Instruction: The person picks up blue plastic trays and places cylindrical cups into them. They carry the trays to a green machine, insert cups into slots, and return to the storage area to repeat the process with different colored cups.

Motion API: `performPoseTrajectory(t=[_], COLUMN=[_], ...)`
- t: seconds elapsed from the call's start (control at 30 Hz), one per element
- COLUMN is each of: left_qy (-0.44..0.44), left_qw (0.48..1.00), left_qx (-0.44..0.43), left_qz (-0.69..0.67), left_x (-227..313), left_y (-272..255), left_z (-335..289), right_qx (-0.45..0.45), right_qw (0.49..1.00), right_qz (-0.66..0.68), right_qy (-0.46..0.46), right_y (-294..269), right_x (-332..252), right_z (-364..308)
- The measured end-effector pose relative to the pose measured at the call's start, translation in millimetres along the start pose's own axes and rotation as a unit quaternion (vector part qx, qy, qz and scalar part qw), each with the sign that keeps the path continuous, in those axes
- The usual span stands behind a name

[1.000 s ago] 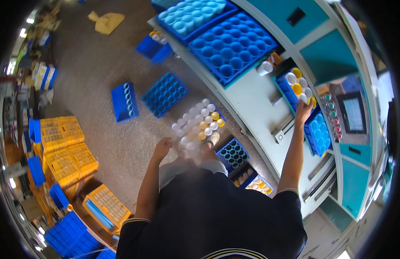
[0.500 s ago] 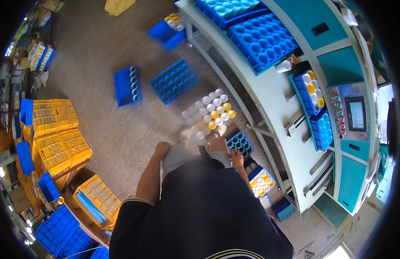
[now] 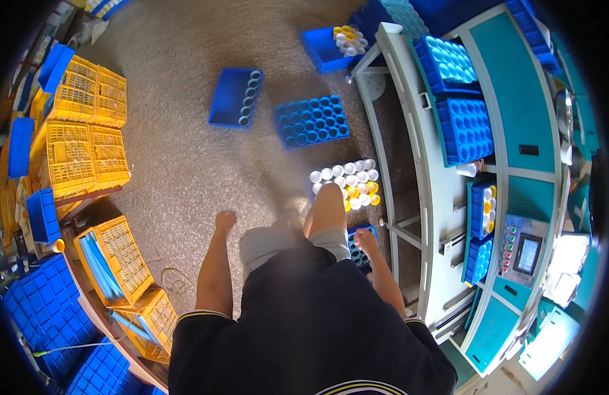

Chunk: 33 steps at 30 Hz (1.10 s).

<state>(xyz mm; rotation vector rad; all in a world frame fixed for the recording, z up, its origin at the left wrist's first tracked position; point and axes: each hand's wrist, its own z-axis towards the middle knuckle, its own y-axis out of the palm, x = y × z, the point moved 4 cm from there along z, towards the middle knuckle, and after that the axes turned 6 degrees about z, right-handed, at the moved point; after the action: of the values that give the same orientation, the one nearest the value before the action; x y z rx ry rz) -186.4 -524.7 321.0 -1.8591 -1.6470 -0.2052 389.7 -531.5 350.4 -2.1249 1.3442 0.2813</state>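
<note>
My left hand (image 3: 226,220) hangs beside my left leg, fingers curled in, with nothing visible in it. On the other side, my right hand (image 3: 365,241) is also curled, near my right thigh, and no object shows in it. From above, it overlaps a dark-holed blue tray (image 3: 359,258) on the floor; I see no contact. Just ahead of my raised right knee are several white and yellow cups (image 3: 351,180) in rows. Past them lies a blue tray with round holes (image 3: 313,121). To its left, a blue bin (image 3: 229,99) has a row of pale cups along one side.
A long pale workbench (image 3: 419,178) runs along my right, carrying blue cup trays (image 3: 467,130) before a teal machine with a control panel (image 3: 525,253). Yellow crates (image 3: 74,158) are stacked on the left, with blue trays (image 3: 48,293) nearer. Another blue bin (image 3: 321,52) stands far ahead.
The view has turned and moved forward, so the floor trays and cups sit farther right. My right knee has come forward. Both arms have swung, and the left hand is farther out from my leg.
</note>
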Motion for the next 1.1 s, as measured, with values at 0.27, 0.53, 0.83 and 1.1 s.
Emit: performPoseTrajectory(t=[0.27, 0.53, 0.83, 1.1], left_qy=[-0.325, -0.368, -0.082, 0.052], left_qw=[0.916, 0.902, 0.990, 0.948], left_qx=[0.075, 0.108, 0.113, 0.071], left_qz=[-0.223, -0.199, 0.012, 0.306], left_x=[-132.9, -57.5, 86.4, 142.8], left_y=[-63.3, -136.5, -248.8, -150.0], left_z=[-57.8, -7.5, 297.3, 689.3], right_qx=[-0.036, -0.037, -0.069, 0.020], right_qw=[0.990, 0.928, 0.978, 0.979], right_qz=[-0.062, -0.320, -0.189, -0.178], right_qy=[-0.122, -0.189, -0.060, -0.102], right_y=[43.3, 178.8, 311.7, 436.4], right_x=[-155.6, -271.3, -481.0, -465.5], right_z=[114.0, 326.6, 457.8, 644.3])
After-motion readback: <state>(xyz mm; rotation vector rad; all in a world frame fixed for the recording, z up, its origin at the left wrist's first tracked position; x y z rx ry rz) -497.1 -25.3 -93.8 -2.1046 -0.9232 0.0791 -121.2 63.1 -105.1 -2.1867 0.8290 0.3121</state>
